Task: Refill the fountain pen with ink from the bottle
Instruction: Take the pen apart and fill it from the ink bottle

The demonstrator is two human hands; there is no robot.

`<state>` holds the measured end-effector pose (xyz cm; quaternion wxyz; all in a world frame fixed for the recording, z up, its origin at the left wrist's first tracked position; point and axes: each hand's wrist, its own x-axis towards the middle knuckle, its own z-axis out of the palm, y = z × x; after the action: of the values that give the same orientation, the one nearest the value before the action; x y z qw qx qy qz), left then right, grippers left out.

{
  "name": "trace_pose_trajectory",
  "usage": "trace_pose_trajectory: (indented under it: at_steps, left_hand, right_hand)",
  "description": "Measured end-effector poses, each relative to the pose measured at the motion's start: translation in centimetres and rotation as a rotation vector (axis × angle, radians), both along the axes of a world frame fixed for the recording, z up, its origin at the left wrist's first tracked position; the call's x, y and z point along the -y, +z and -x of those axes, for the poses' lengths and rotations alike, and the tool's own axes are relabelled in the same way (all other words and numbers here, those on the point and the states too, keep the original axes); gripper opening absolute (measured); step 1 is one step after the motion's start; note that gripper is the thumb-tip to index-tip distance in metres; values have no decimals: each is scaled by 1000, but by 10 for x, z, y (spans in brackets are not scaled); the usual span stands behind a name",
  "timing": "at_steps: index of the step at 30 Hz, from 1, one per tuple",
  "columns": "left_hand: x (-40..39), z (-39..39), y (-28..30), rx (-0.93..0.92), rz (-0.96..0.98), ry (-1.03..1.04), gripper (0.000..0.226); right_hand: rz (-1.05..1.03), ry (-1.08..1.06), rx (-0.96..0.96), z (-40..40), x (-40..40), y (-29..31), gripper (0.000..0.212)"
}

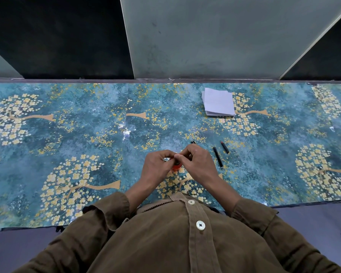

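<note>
open tabletop (67, 125) left, pen parts (218, 157) close right, paper stack (218, 103) beyond

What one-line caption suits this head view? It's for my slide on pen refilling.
Both hands, left and right, work a small part over an orange-red object; two pen pieces lie beside them.

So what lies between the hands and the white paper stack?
Head view: only bare floral table cover between the hands and paper stack.

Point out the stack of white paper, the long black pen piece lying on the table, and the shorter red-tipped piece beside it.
stack of white paper (218, 102): head view, top sheet.
long black pen piece (218, 157): head view, mid-length.
red-tipped piece (225, 147): head view, middle of its body.
</note>
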<state>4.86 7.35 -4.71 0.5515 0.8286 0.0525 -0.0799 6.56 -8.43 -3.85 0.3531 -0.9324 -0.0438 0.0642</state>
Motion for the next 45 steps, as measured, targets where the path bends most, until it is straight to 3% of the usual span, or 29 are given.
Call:
trace_pose_trajectory:
  at_steps: [8, 15, 24, 31, 39, 45]
  left_hand:
    - [0, -1, -2, 3, 29, 2, 8]
    - [1, -1, 0, -6, 20, 17, 18]
    - [0, -2, -2, -4, 49, 9, 8]
    - [1, -1, 2, -15, 24, 8, 19]
    - [0, -2, -2, 8, 18, -3, 10]
    - [1, 0, 3, 0, 11, -3, 15]
  right_hand:
    - [-42, 56, 19, 1, 2, 1, 8]
    - [36, 9, 36, -1, 1, 0, 25]
    - [-53, 62, 0, 2, 3, 0, 6]
    - [20, 4, 13, -2, 0, 0, 23]
    - [-63, 56, 24, 1, 6, -3, 6]
    - [18, 5, 36, 0, 2, -2, 23]
